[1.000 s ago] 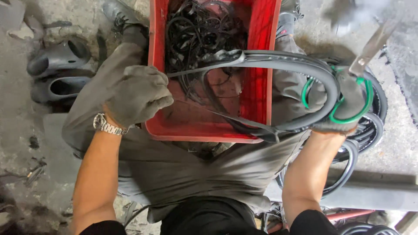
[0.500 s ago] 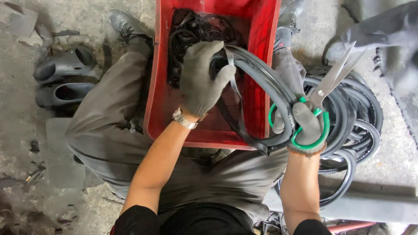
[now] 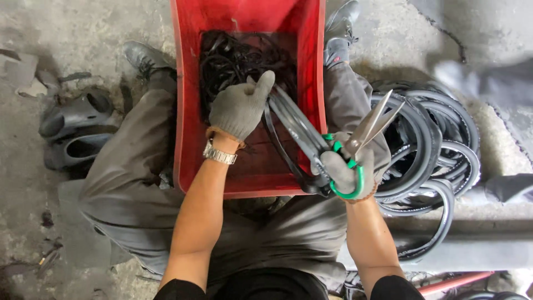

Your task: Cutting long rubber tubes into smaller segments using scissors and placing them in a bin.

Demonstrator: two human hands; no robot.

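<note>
Head view: the left hand (image 3: 240, 108) has moved from the bin's (image 3: 186, 139) near edge up over it, clenched on the rubber strip (image 3: 294, 130), feeding it inward. The right hand (image 3: 347, 166) grips green-handled shears (image 3: 369, 125) and the strip's other end, drawn in from the tyre coils (image 3: 433, 144).

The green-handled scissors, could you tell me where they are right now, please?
In the head view, the scissors are in the gloved right hand, just past the right edge of the red crate, blades pointing up toward the coiled black rubber strips.
</note>
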